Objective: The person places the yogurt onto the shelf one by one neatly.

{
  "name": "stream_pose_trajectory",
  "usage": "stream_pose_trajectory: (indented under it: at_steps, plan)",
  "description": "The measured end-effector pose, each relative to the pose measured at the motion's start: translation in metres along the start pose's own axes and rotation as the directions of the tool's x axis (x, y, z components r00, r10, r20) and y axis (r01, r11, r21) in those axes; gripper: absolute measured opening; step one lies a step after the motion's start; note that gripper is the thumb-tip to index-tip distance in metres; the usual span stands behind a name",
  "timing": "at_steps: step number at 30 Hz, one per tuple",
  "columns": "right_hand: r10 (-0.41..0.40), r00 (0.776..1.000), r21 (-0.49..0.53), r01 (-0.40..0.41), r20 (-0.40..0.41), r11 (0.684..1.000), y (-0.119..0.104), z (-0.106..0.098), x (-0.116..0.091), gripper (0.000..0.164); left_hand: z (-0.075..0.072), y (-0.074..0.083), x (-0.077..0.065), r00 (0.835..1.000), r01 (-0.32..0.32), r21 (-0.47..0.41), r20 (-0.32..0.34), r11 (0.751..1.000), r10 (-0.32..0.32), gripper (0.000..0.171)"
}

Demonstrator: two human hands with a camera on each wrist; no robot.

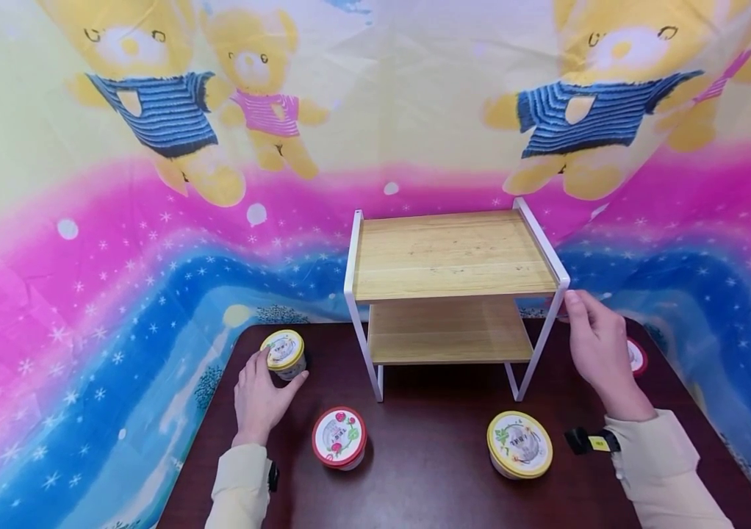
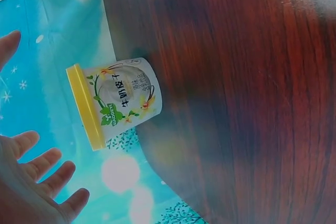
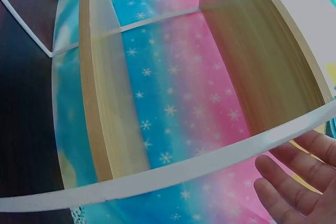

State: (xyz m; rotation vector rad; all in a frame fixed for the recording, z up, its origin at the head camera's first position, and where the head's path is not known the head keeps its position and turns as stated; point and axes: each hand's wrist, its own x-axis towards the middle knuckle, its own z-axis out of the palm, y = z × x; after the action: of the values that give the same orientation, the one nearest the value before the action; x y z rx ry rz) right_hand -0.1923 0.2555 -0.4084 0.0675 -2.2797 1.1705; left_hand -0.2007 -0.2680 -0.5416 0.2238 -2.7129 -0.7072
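Observation:
My left hand (image 1: 259,400) reaches around a yellow-lidded paper tub (image 1: 285,350) at the table's left rear. In the left wrist view its fingers are spread, with a gap between them and the upright tub (image 2: 126,95). Over on the right, my right hand (image 1: 602,353) is beside the front right post of a two-tier wooden shelf (image 1: 451,253) with white legs. In the right wrist view its loosely bent fingers (image 3: 286,190) lie close to the white side frame (image 3: 173,176); whether they touch it cannot be told.
A red-lidded tub (image 1: 339,438) stands front left and another yellow-lidded tub (image 1: 519,445) front right on the dark wooden table (image 1: 422,485). Another red lid (image 1: 636,356) shows partly behind my right hand. A bear-print cloth (image 1: 382,110) hangs close behind the table.

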Motion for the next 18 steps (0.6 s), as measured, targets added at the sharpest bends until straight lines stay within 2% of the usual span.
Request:
stream_pose_trajectory:
  at_steps: [18]
  plan:
    - [-0.031, 0.999, 0.05, 0.029, 0.038, 0.998, -0.004, 0.009, -0.003, 0.042, -0.001, -0.003, 0.029, 0.999, 0.04, 0.001, 0.012, 0.999, -0.04, 0.101]
